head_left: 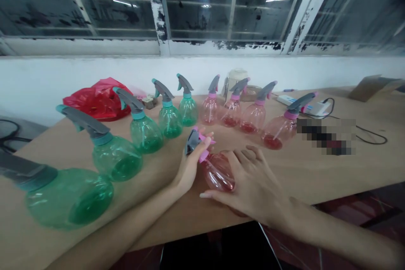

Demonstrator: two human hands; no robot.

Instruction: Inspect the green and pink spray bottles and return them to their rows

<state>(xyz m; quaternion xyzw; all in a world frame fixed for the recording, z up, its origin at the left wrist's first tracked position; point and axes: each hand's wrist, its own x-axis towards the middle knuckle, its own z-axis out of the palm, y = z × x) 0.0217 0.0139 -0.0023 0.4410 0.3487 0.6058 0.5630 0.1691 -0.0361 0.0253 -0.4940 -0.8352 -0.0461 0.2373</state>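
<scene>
Pink spray bottle (pixel 218 173) lies tilted in both hands near the middle of the bench's near edge, its gray-and-pink trigger head (pixel 193 141) up and to the left, its round body lower and to the right. Whether the body touches the bench (pixel 316 173), I cannot tell. The left hand (pixel 193 160) has a narrow grip on the head and collar, thumb laid across the pink part. The right hand (pixel 253 181) curves round the body from the right, its grip spread to the bottle's width, with the thumb along the near side.

Five green spray bottles (pixel 146 133) run in a slanting row from the near left part of the bench toward the back edge, each with a gray-and-teal head. Four more pink bottles (pixel 253 116) stand in a line from back center toward the right, darker at the bottom like the green ones.

A crumpled red plastic bag (pixel 98 99) sits by the back left corner. Behind the pink row is a pale container (pixel 236 79). Farther right, a white power strip (pixel 286 100) and a plugged-in white adapter (pixel 319 109) with a black cable (pixel 373 140) lie near a pixelated item (pixel 329 137); a cardboard piece (pixel 368 87) rests toward the back right corner.
</scene>
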